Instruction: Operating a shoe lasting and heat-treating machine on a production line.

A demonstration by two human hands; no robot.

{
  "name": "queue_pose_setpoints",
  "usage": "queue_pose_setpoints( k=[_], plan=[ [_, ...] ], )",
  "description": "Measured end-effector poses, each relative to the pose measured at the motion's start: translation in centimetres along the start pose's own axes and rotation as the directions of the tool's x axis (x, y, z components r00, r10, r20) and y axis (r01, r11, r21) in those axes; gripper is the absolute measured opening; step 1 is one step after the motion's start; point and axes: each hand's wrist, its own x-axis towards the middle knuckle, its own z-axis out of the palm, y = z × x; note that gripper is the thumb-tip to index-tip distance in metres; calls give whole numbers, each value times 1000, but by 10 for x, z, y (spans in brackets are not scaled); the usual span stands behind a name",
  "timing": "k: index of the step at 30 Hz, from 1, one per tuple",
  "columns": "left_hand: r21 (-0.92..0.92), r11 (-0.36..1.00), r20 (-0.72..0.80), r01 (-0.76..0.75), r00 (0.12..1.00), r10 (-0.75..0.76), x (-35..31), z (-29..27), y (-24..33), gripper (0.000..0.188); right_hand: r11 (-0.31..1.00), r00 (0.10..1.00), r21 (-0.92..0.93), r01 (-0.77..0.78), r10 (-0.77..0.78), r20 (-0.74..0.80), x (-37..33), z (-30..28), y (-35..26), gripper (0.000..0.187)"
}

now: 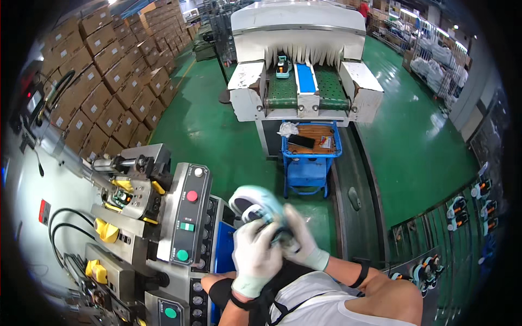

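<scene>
A pale blue, white and dark sneaker, smeared by motion, is held up in front of my body. My left hand, in a white glove, has its fingers closed around the near part of the shoe. From the other side my right hand, also in a white glove, grips it near the heel. The palms hide part of the shoe, so whether it has its sole I cannot tell. A steel machine with a button panel stands close beside my left hand.
Ahead, a white tunnel machine has green conveyor belts, with a shoe on the left one. A blue cart stands before it, carrying a dark phone-like slab. Boxes are stacked left. A rack holds several shoes right.
</scene>
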Motion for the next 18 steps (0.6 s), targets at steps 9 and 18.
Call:
queue_pose_setpoints(
  k=[9,18],
  plan=[
    [-264,964,293,17,954,64,-27,71,-21,45,930,567,367,23,290,-771,199,-133,227,54],
    [37,788,369,615,724,-583,-160,54,-74,38,514,746,-541,-665,455,-486,335,-285,446,93]
  ],
)
